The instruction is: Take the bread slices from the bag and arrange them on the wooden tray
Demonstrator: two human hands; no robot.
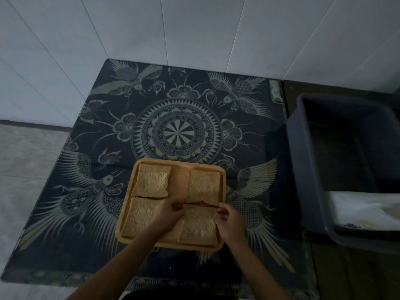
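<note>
A square wooden tray [177,169] lies on the near part of a patterned dark table. Several brown bread slices lie flat on it: one at the far left [152,180], one at the far right [204,186], one at the near left [138,217] and one at the near right [199,229]. My left hand [171,210] pinches the far edge of the near right slice at its left corner. My right hand [229,221] pinches the same edge at its right corner. The bread bag [365,211] is a white plastic shape inside the bin on the right.
The dark table [179,131] carries a printed bird and mandala pattern. A dark grey plastic bin [311,169] stands at the table's right side. White tiled walls [194,29] close the far side, and a grey floor [26,161] shows on the left.
</note>
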